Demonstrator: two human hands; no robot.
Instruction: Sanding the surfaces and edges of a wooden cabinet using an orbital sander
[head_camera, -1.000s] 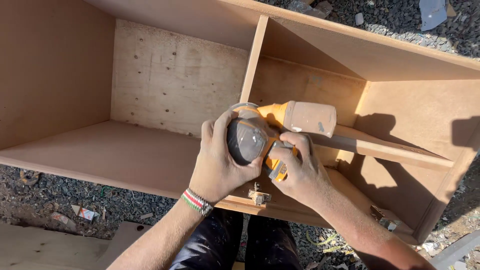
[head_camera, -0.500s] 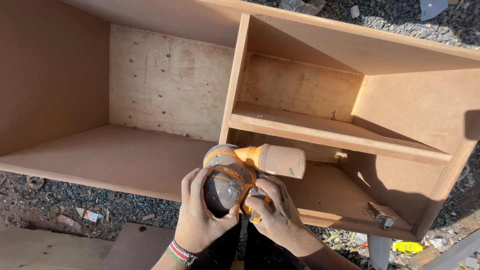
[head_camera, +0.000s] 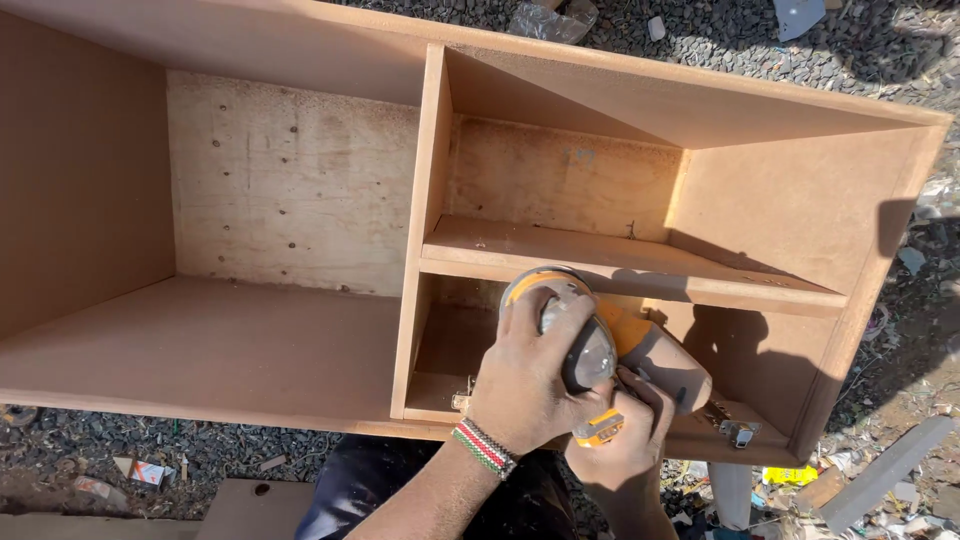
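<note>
head view: left hand (head_camera: 528, 375) wrapped over the domed top of an orange sander (head_camera: 590, 345), fingers curled round the grey cap, palm bearing down as if to steady it. striped wristband (head_camera: 483, 447) just below, on that wrist. right hand (head_camera: 622, 440) lower, closed on the sander's rear grip, thumb up beside the yellow end, likely to guide from behind. sander sits in the cabinet's (head_camera: 700, 95) lower right compartment, beneath the shelf (head_camera: 620, 265), dust bag (head_camera: 665, 365) angled right towards a hinge (head_camera: 728, 428) on the front edge; pad hidden under the hands, so contact with the board cannot be told. upright divider (head_camera: 425, 200) just left; beyond it the wide left bay with its pale, speckled back panel (head_camera: 290, 185). cabinet lies on its back over gravel (head_camera: 120, 440), scraps and litter around, dark trousers (head_camera: 380, 480) at the near edge.
</note>
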